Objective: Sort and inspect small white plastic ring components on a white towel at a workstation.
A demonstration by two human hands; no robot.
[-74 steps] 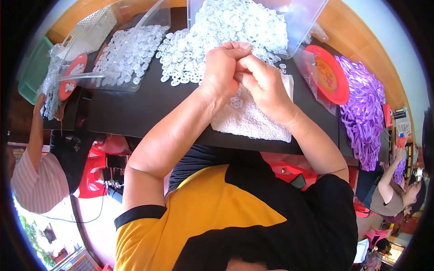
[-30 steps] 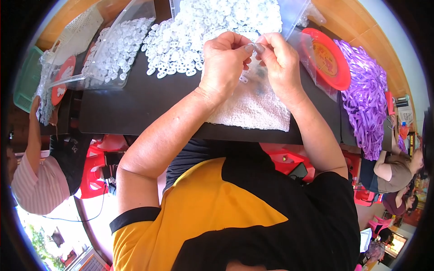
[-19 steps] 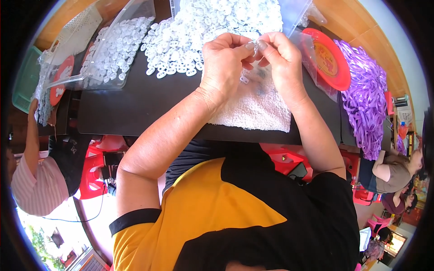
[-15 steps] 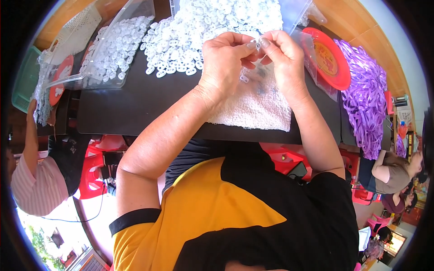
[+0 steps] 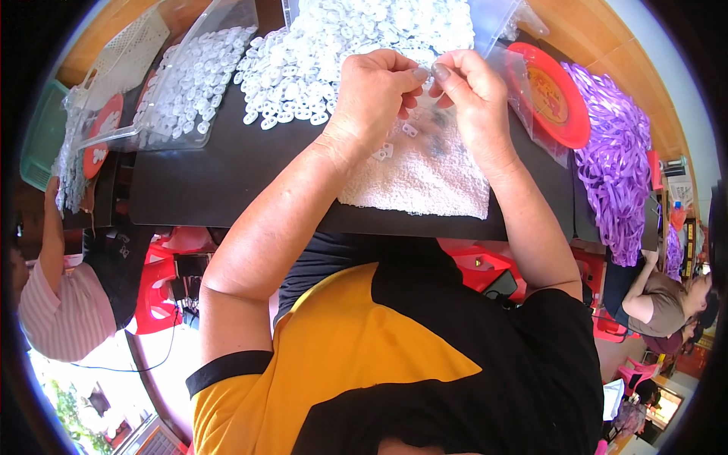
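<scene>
My left hand [image 5: 371, 95] and my right hand [image 5: 479, 98] are raised over a white towel [image 5: 432, 186], thumbs pressed to fingers and the fingertips nearly meeting. Whatever is pinched between them is too small to make out. Under the hands, a small white plastic piece with two holes [image 5: 409, 130] lies on the towel, and more such pieces lie beside my left wrist. Just beyond my hands spreads a big heap of white oval pieces [image 5: 296, 80] of the same look.
At the left, a clear plastic bin [image 5: 205, 136] holds more white pieces, near a green basket [image 5: 44, 140]. A red plate [image 5: 557, 95] and a pile of purple straps [image 5: 613, 159] are at the right. Other people sit at both sides; one arm reaches toward grey strands [image 5: 72, 178].
My fingertips have drawn slightly apart, and the white bit seen between them is now harder to see. My left forearm has shifted a little, showing more of the pieces on the towel.
</scene>
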